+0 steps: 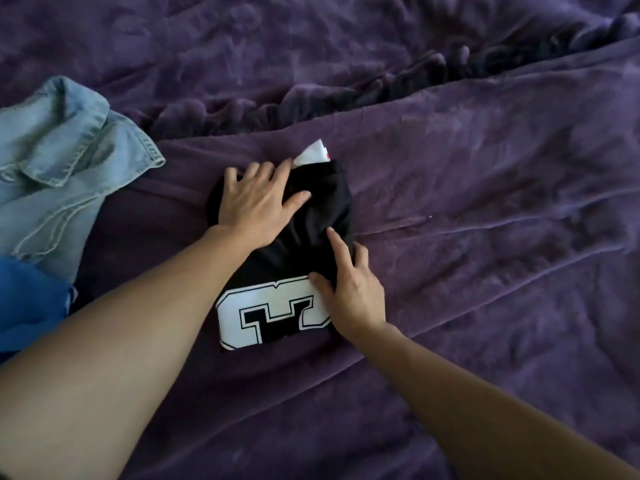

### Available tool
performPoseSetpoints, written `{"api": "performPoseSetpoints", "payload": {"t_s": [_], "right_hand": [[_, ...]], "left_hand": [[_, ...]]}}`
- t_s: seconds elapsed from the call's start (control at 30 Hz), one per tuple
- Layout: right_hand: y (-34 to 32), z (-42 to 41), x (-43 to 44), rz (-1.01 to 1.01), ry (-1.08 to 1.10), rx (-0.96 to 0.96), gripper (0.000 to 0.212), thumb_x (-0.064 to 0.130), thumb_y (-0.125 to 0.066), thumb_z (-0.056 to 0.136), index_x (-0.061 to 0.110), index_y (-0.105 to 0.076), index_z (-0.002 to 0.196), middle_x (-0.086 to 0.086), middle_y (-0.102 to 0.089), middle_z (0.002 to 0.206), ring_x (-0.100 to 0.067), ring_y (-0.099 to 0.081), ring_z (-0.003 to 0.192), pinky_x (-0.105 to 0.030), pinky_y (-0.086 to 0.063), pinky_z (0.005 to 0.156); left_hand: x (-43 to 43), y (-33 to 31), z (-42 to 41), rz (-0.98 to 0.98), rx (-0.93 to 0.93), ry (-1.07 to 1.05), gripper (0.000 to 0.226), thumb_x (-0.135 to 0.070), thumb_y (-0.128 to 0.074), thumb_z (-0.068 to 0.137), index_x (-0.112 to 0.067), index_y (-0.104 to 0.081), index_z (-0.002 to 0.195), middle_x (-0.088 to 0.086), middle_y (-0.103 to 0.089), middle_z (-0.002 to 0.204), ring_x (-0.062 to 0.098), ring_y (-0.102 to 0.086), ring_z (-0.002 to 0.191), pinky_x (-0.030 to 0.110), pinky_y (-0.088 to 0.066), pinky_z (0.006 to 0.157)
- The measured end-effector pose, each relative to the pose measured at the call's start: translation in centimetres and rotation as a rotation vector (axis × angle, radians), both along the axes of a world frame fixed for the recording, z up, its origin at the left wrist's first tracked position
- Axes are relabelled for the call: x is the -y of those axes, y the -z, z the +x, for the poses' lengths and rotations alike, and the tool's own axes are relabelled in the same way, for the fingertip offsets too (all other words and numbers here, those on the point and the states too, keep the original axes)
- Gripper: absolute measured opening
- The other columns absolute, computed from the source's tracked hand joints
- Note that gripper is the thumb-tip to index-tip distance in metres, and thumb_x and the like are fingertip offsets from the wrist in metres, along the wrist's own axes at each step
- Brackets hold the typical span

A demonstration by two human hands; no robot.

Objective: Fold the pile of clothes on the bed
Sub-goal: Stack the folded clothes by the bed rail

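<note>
A black garment (311,216) with a large white printed figure lies folded into a small bundle in the middle of the purple bed cover (485,202). A white scrap with a red mark pokes out at its far edge. My left hand (256,199) lies flat on the bundle's far left part, fingers spread and straight. My right hand (349,285) rests on the right side of the bundle, forefinger stretched along the black cloth, thumb on the white print. A light blue denim shirt (62,161) lies crumpled at the left, with a bright blue garment (31,303) below it.
The bed cover is a wrinkled purple plush blanket with a thick ridge of folds (381,84) running from the middle to the upper right. A broad stretch of blanket extends to the right of the bundle and toward the near edge.
</note>
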State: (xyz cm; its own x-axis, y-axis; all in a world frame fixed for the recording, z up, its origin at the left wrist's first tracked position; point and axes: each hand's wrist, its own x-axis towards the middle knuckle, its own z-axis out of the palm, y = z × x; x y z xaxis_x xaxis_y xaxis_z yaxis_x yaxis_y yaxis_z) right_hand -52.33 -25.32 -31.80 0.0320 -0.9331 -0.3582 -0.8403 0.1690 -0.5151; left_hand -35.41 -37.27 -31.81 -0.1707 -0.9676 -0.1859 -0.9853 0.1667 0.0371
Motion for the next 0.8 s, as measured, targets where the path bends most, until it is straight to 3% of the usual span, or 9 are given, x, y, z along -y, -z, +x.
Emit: {"api": "performPoseSetpoints", "payload": {"t_s": [0.1,0.3,0.43,0.8], "right_hand": [[-2.0,-1.1,-0.2,0.051,-0.047,0.010,0.069,0.046,-0.057,0.091,0.043,-0.019,0.148,-0.003,-0.046,0.116,-0.034,-0.061,0.087,-0.035,-0.042,0.065],[-8.3,-8.5,-2.2,0.072,-0.146,-0.071,0.066,0.047,-0.055,0.089,0.047,-0.021,0.146,0.002,-0.049,0.108,-0.032,-0.062,0.083,-0.040,-0.050,0.071],[-12.8,-14.5,-3.9,0.045,-0.176,-0.109,0.066,0.048,-0.055,0.089,0.045,-0.023,0.147,0.003,-0.046,0.106,-0.029,-0.060,0.081,-0.038,-0.049,0.068],[-18.1,-33.6,-3.3,-0.146,-0.024,-0.126,0.069,0.050,-0.060,0.086,0.045,-0.025,0.146,0.004,-0.047,0.104,-0.029,-0.061,0.076,-0.038,-0.050,0.063]], "left_hand": [[-0.6,-2.1,-0.8,0.015,-0.083,0.023,0.055,-0.059,-0.033,0.092,-0.015,-0.049,0.119,0.014,-0.068,0.105,0.035,-0.060,0.099,0.045,-0.037,0.086],[-5.3,-7.5,-4.7,-0.020,-0.317,0.005,0.041,-0.050,-0.050,0.092,-0.010,-0.051,0.090,0.019,-0.066,0.072,0.042,-0.062,0.069,0.037,-0.035,0.056],[-7.5,-11.4,-9.7,-0.007,-0.396,0.004,0.040,-0.050,-0.050,0.091,-0.010,-0.051,0.091,0.017,-0.063,0.063,0.041,-0.062,0.061,0.038,-0.040,0.051],[-3.6,-18.4,-30.0,-0.069,-0.486,0.143,0.044,-0.053,-0.047,0.092,-0.010,-0.050,0.096,0.018,-0.065,0.070,0.044,-0.061,0.069,0.041,-0.041,0.056]]}}
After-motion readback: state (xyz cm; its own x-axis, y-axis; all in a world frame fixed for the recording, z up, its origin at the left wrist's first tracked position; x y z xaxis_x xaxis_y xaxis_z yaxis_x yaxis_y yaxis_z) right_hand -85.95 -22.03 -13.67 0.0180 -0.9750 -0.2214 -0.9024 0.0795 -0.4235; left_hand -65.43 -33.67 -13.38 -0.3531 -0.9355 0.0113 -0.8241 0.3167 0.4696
